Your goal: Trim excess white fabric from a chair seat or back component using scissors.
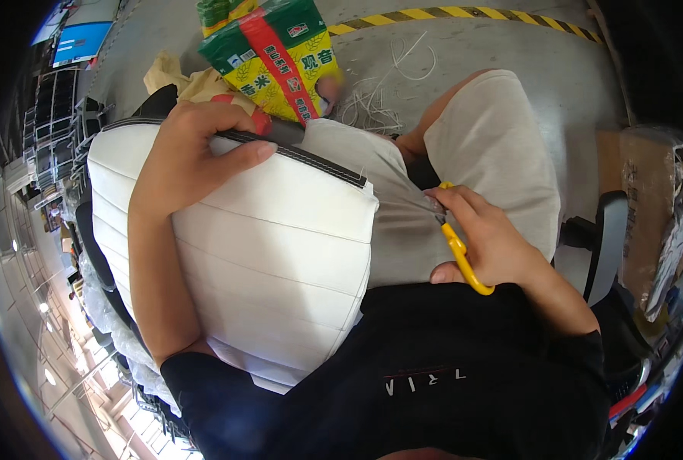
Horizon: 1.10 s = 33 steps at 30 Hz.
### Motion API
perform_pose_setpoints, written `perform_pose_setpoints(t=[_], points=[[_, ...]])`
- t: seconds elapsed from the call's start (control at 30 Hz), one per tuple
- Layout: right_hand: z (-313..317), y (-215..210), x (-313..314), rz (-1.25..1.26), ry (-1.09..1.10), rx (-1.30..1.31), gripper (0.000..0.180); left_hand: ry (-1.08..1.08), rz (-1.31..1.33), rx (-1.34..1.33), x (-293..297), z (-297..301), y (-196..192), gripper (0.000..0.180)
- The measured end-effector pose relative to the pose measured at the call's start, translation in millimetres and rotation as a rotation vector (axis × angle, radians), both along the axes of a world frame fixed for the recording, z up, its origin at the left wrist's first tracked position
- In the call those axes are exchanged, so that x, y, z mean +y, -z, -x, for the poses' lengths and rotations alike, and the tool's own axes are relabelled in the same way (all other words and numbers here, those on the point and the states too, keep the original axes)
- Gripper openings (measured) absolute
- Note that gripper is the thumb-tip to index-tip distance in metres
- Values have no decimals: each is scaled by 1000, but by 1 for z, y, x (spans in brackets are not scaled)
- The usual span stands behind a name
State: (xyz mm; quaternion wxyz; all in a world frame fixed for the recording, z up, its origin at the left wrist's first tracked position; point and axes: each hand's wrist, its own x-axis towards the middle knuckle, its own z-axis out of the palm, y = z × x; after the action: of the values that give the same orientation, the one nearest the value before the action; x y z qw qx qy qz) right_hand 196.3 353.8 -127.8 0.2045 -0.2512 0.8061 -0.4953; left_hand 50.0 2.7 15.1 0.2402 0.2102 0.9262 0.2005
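A white quilted cover [280,230], sewn in wide bands, lies across my lap and left side. Its far edge carries a black strip [318,165] with pale stitching, and short thread ends stand up at its right corner. My left hand [199,146] grips this far edge, thumb on the white face and fingers curled over the strip. To the right of the cover, above my thigh, my right hand [491,238] is closed around yellow-handled scissors [456,249]. The fingers partly hide the scissors, and the blades are hard to make out.
On the floor ahead stands a green and yellow bag [276,65] with a red band. Cut white strips [372,107] lie beside it. A chair armrest [608,238] and a plastic-wrapped cardboard box [651,207] are at right. Yellow-black tape [464,14] crosses the floor.
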Motion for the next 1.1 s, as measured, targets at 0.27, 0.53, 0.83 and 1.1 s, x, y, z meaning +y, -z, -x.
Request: perform_pose_setpoints(t=[0.27, 0.53, 0.83, 1.1], points=[[9, -11, -26, -42, 82, 142, 97, -28, -38, 28, 0, -5, 2, 23], [5, -18, -33, -150, 120, 245, 102, -74, -6, -20, 1, -4, 2, 23], [1, -17, -42, -212, 208, 322, 97, -77, 36, -45, 2, -4, 1, 23], [-2, -15, -43, -238, 251, 391, 84, -103, 89, -51, 0, -3, 3, 22]])
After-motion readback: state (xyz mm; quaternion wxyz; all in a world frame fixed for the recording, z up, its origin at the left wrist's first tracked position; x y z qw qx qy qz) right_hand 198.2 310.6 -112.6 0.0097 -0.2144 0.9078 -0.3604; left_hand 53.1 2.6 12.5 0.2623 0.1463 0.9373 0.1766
